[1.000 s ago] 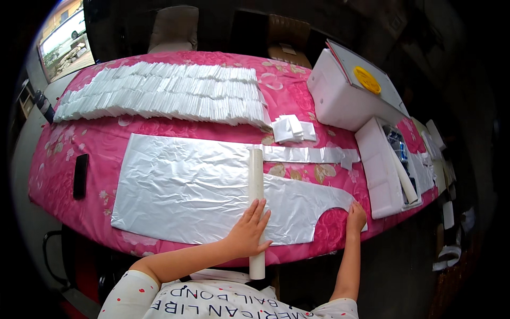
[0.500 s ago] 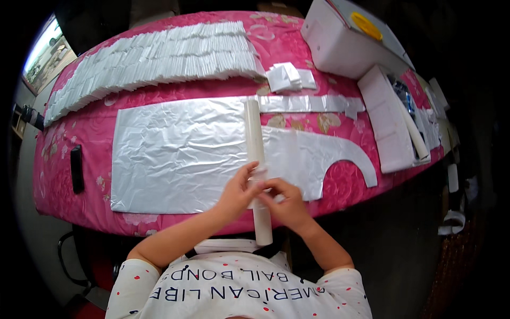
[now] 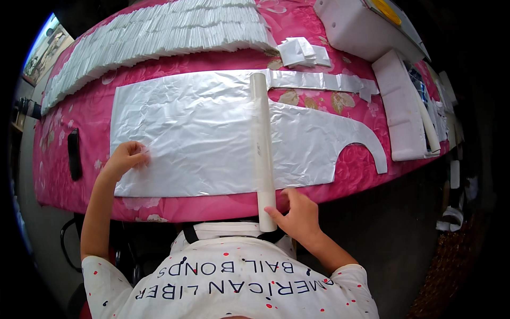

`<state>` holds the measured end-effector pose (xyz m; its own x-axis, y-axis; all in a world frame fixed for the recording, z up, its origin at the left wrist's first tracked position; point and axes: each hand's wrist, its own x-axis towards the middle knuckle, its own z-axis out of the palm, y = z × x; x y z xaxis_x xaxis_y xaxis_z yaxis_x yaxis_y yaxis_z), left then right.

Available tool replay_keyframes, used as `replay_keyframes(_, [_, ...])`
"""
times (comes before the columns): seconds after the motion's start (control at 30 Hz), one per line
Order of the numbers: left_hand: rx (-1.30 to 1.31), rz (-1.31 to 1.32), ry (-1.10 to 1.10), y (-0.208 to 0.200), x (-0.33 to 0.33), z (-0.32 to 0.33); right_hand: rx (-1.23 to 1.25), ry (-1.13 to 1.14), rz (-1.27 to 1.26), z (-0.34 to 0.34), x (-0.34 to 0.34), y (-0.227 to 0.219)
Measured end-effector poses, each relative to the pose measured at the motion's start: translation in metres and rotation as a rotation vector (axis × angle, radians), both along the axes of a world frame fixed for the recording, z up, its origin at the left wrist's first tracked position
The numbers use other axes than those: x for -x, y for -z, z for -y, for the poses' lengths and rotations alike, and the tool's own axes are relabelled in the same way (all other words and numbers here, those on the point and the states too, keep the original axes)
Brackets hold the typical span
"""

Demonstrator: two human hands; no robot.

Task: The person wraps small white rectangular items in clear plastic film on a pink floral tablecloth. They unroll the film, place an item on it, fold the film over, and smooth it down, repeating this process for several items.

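Silvery apron-shaped film (image 3: 186, 127): I have it spread crosswise before the wearer on the pink floral tablecloth (image 3: 361, 173); creased but mostly flat, its curved cut-out at the near right, probably laid this way so both hands can reach it

White tube (image 3: 261, 133): lies across the film from its far edge to past the near table edge; I judge that its weight pins the layers, and that the overhang offers an easy end to hold

Left hand (image 3: 125, 159): at the film's left part, fingers curled, thumb close to the index finger; from my feed I cannot tell whether any film is pinched between them

Right hand (image 3: 298, 218): beside the tube's near end, partly open, thumb against the tube, other fingers loosely bent and not wrapped around it; I read this as a light steadying touch

Folded white packets (image 3: 159, 34): packed on edge in rows at the far side, apparently to save room; a small loose pile (image 3: 303, 53) lies just right of them

Surroundings: black phone (image 3: 74, 154) to the left, foam box (image 3: 353, 29) and open foam tray (image 3: 398, 111) to the right, all beside the film, I think to avoid weighing on it
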<state>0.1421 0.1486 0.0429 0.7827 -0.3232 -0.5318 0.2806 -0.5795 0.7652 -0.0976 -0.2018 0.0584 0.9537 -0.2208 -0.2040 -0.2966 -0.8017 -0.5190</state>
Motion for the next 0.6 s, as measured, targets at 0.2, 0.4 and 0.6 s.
replay_keyframes(0.2, [-0.586,0.663,0.319,-0.007,-0.009,0.007,-0.221,0.049,-0.240,-0.010,0.005,0.007])
replay_keyframes(0.4, [-0.140,1.113,0.265,-0.007,0.022,0.100,-0.255,0.062,-0.192,-0.004,0.010,0.013])
replay_keyframes(0.6, [0.183,0.960,0.398,0.031,0.069,0.211,-0.269,0.037,-0.260,0.000,0.009,0.007])
